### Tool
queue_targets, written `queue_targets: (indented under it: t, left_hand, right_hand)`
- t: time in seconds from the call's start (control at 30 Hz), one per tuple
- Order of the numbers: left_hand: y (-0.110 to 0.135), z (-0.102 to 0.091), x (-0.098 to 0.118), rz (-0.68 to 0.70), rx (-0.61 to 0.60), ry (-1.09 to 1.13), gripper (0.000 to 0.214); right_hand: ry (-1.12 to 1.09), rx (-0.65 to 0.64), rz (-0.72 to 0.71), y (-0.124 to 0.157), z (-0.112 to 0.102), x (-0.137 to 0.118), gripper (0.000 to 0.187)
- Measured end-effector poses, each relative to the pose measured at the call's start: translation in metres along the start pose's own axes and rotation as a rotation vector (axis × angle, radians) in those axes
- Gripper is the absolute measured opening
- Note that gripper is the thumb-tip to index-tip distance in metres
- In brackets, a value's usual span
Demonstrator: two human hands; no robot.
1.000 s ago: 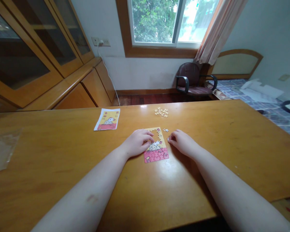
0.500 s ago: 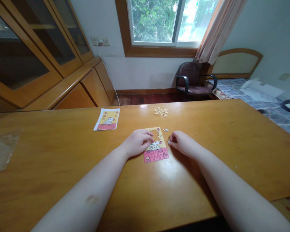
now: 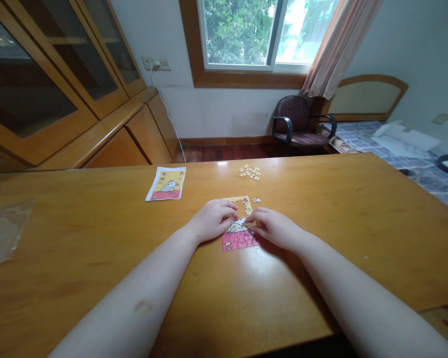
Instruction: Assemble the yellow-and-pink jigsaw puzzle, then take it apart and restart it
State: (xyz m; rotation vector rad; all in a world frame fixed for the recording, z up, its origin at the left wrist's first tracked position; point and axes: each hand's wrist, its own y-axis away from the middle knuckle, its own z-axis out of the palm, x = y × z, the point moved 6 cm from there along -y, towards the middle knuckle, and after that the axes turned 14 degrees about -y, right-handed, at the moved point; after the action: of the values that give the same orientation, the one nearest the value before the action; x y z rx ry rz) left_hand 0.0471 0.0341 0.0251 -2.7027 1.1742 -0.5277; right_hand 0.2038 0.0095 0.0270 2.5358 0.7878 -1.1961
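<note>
A small jigsaw puzzle (image 3: 240,237) with a pink bottom band and a yellow top lies on the wooden table (image 3: 97,238). My left hand (image 3: 211,220) rests curled on its left side, fingertips on the picture. My right hand (image 3: 272,227) lies over the puzzle's right edge, fingers pinched together at the puzzle's middle; what they hold is hidden. One or two loose pieces (image 3: 256,200) lie just beyond the puzzle's top right corner. A heap of several loose pieces (image 3: 250,172) sits farther back.
A printed reference picture (image 3: 166,183) lies at the back left of the puzzle. A clear plastic bag (image 3: 3,229) lies at the table's left edge. Beyond the table stand a dark armchair (image 3: 296,124), wooden cabinets (image 3: 59,94) and a bed (image 3: 395,144).
My right hand has moved left from beside the puzzle onto its right side, carrying the small piece it pinched. My left hand has stayed put.
</note>
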Motion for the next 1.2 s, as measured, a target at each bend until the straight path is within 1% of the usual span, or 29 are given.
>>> queue_targets:
  t: [0.07,0.1,0.17,0.23,0.33,0.43,0.5,0.63,0.7,0.77,0.9,1.2]
  left_hand:
    - [0.000,0.000,0.001,0.001,0.001,0.006,0.022]
    - [0.000,0.000,0.001,0.001,0.000,0.009,0.021]
    - [0.001,0.000,0.001,0.004,-0.016,0.012,0.017]
    - [0.002,0.002,0.001,0.007,-0.046,0.009,0.015]
    - [0.003,0.003,0.001,0.005,-0.082,0.001,0.020]
    - [0.004,0.004,0.000,-0.001,-0.091,-0.001,0.022]
    - [0.004,0.005,0.000,0.003,-0.095,0.001,0.021]
    - [0.004,0.006,0.000,-0.005,-0.103,0.001,0.022]
    - [0.004,0.006,0.000,-0.012,-0.102,0.003,0.022]
    - [0.004,0.006,0.000,-0.012,-0.096,0.006,0.021]
    - [0.004,0.007,0.000,-0.020,-0.090,0.007,0.021]
    - [0.004,0.006,0.000,-0.021,-0.082,0.006,0.026]
  right_hand:
    - [0.049,0.059,-0.014,0.000,-0.004,0.000,0.017]
    - [0.070,0.067,-0.009,0.001,-0.006,0.001,0.016]
    - [0.113,0.051,0.026,0.003,-0.009,0.003,0.014]
    - [0.156,0.014,0.066,0.005,-0.009,0.004,0.016]
    - [0.182,-0.034,0.101,0.005,-0.006,0.005,0.016]
    - [0.163,-0.021,0.106,0.003,0.000,0.007,0.014]
    - [0.138,0.007,0.082,0.000,0.003,0.008,0.014]
    - [0.119,0.048,-0.018,-0.003,0.006,0.006,0.014]
    - [0.121,0.044,-0.062,-0.003,0.004,0.003,0.013]
    - [0.122,0.010,-0.087,-0.001,0.002,0.001,0.015]
    - [0.136,-0.052,-0.096,0.002,0.001,-0.003,0.023]
    - [0.184,-0.035,-0.101,0.001,0.005,-0.007,0.024]
